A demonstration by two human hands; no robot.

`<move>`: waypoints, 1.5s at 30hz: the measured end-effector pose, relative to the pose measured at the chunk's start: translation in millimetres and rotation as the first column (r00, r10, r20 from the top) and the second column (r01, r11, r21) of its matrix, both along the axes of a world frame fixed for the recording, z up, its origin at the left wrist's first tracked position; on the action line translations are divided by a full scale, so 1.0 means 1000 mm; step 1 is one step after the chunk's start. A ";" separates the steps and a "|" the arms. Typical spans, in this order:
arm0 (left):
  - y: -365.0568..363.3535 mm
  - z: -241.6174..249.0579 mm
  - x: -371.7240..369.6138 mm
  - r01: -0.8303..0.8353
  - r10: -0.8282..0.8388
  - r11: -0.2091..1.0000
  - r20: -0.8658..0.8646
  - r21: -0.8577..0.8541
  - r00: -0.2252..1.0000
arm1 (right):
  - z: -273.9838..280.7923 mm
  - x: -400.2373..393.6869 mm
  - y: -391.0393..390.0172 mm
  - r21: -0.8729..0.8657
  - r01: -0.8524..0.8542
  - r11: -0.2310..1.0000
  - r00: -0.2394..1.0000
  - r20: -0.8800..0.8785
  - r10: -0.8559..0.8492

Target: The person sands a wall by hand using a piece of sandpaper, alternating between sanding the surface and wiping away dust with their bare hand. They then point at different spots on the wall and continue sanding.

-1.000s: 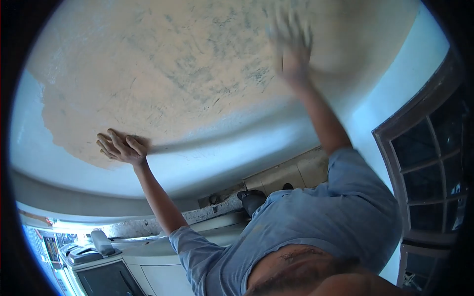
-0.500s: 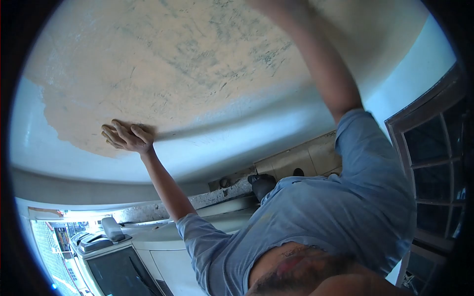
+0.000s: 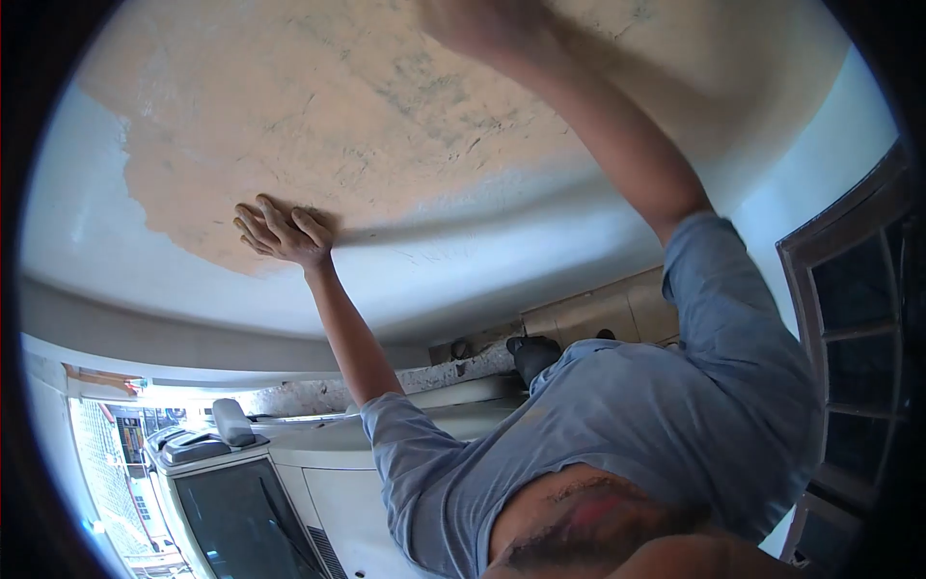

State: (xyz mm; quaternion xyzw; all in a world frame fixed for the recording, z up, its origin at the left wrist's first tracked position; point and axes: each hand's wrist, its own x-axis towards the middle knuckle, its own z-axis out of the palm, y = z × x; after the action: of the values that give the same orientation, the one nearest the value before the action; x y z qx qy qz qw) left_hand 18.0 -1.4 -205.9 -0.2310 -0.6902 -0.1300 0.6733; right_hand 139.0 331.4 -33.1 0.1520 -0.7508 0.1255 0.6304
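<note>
My left hand [image 3: 285,233] lies on the wall with its fingers spread, and it holds nothing. Its fingers look coated with pale dust. Under it is a beige-orange coated patch [image 3: 318,125] with dark, scratchy marks, set against the bluish-white wall surface [image 3: 82,212]. At the top edge of the view, my right hand [image 3: 487,21] is blurred and partly cut off, close to the same patch. Its fingers are hidden, so I cannot make out whether it holds anything.
A light-coloured vehicle with a dark windscreen [image 3: 246,521] and a side mirror [image 3: 231,423] stands at lower left. On the right is a brown-framed window [image 3: 815,318] with several panes. Tiled surface [image 3: 603,314] shows beyond my blue shirt [image 3: 617,415].
My right hand has swept left along the top of the patch. The whole view has shifted slightly, while my left hand stays pressed flat near the patch's lower edge.
</note>
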 end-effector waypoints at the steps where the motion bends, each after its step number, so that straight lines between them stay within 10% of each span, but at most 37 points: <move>1: 0.000 0.001 0.000 0.012 -0.012 1.000 -0.004 -0.008 1.000 | 0.029 -0.004 -0.007 0.130 0.159 0.979 0.936 -0.335 -0.108; 5: 0.003 0.002 0.001 0.027 -0.027 1.000 -0.004 -0.002 1.000 | -0.002 -0.012 -0.034 0.053 0.237 0.970 0.916 -0.346 -0.205; 10: 0.002 -0.003 0.002 -0.007 0.007 1.000 0.004 0.028 1.000 | -0.247 -0.018 -0.047 0.166 0.147 0.975 0.989 -0.039 -0.142; 21: -0.001 -0.003 -0.003 0.005 -0.004 1.000 -0.017 0.013 1.000 | 0.047 -0.055 -0.093 0.156 0.041 0.987 0.909 -0.416 0.028; 29: -0.001 -0.001 0.000 0.058 -0.058 0.997 0.022 0.042 0.998 | -0.212 -0.024 -0.093 0.223 0.210 0.952 0.977 -0.032 -0.208; 33: 0.000 -0.003 0.000 0.043 -0.045 0.996 0.032 0.072 0.998 | -0.171 -0.031 -0.107 0.223 0.152 0.963 0.988 -0.059 -0.142; 36: -0.002 -0.004 -0.002 0.009 -0.011 0.998 0.026 0.059 1.000 | -0.046 -0.053 -0.124 0.186 0.269 0.945 0.940 -0.265 -0.215; 37: -0.003 -0.004 -0.002 0.007 -0.009 0.998 0.030 0.060 0.999 | 0.008 -0.055 -0.129 0.193 -0.015 0.981 0.952 -0.297 0.073; 39: -0.005 -0.003 -0.003 0.013 -0.014 0.998 0.022 0.064 1.000 | 0.061 -0.067 -0.146 0.152 0.008 0.988 0.920 -0.388 0.053; 45: -0.001 -0.006 -0.003 0.072 -0.075 0.991 0.023 0.115 0.997 | -0.099 -0.047 -0.154 0.202 0.112 0.973 0.982 -0.172 -0.077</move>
State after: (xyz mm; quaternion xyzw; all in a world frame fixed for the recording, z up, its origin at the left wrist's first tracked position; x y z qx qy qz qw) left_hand 14.6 -2.9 -212.0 -0.2155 -0.6819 -0.1973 0.6705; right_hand 92.4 177.6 -131.9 0.1917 -0.7124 0.0021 0.6751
